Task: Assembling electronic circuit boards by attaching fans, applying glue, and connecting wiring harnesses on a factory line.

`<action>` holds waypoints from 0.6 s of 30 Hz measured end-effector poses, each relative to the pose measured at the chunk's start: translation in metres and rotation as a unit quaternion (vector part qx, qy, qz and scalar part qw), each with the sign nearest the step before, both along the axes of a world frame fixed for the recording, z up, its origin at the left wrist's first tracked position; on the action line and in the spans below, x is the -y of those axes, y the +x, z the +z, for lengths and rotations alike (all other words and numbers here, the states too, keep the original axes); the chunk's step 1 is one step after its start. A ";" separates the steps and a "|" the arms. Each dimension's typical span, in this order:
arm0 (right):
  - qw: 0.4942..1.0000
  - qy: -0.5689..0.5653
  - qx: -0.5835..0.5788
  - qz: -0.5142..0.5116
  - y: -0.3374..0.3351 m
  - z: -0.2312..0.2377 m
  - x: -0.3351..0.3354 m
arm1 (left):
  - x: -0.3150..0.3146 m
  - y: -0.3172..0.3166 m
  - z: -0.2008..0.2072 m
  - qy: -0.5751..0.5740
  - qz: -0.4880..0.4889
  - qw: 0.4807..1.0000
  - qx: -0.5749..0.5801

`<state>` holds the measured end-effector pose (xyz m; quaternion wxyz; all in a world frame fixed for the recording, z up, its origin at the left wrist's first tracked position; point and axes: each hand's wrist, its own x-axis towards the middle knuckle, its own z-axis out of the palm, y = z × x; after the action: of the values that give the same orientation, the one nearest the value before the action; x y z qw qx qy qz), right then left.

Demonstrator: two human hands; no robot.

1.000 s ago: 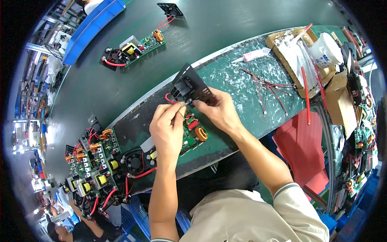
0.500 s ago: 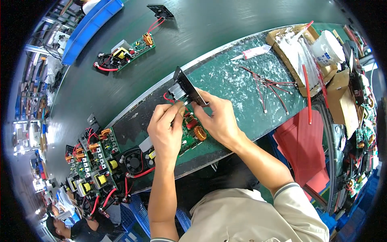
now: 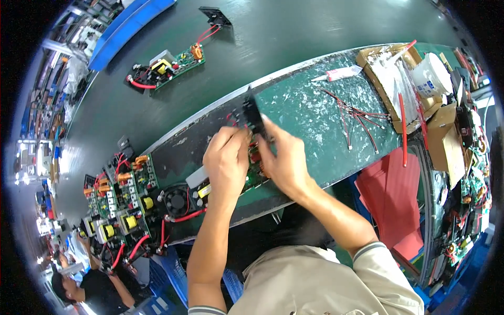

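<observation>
A black end panel [image 3: 254, 111] is held tilted up over the bench, edge-on and slightly blurred, with my right hand [image 3: 286, 160] closed on its lower end. My left hand [image 3: 226, 157] is pinched close against the panel's inner side; what lies in its fingertips is hidden, and thin red wires [image 3: 231, 118] show just beyond them. Under both hands lies a green circuit board [image 3: 254, 179], mostly covered. At its left end are a black fan [image 3: 176, 201] and a thick red cable [image 3: 190, 215].
Several similar boards [image 3: 118, 205] are crowded at the left. Another board [image 3: 176, 68] with a panel lies on the dark green surface ahead. To the right are a glue tube [image 3: 338, 73], loose wires [image 3: 362, 115], a cardboard box [image 3: 386, 89] and red sheets [image 3: 391, 194]. A co-worker [image 3: 100, 289] is lower left.
The black panel has turned more edge-on and shifted slightly right with both hands. My left fingers remain pinched beside it. The whole view has shifted a little.
</observation>
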<state>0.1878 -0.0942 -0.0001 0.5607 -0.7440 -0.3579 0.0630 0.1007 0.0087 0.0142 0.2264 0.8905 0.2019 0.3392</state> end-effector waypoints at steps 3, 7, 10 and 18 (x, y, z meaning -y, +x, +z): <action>1.000 -0.018 -0.024 0.001 0.022 -0.012 -0.004 | -0.002 -0.004 0.020 -0.024 0.003 0.994 -0.103; 0.954 -0.294 0.052 -0.001 0.043 0.009 0.023 | -0.004 -0.048 0.059 0.042 -0.015 0.988 -0.146; 0.964 -0.165 -0.006 0.209 0.030 0.012 0.053 | 0.024 -0.090 0.037 0.069 0.072 0.951 -0.293; 0.904 -0.110 0.217 0.353 0.028 -0.011 0.025 | 0.020 -0.100 -0.012 0.128 0.088 0.970 -0.184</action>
<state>0.2158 -0.1188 -0.0109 0.3249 -0.6213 -0.7006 0.1325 0.0004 -0.0112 0.0022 0.0386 0.9379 0.2729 0.2108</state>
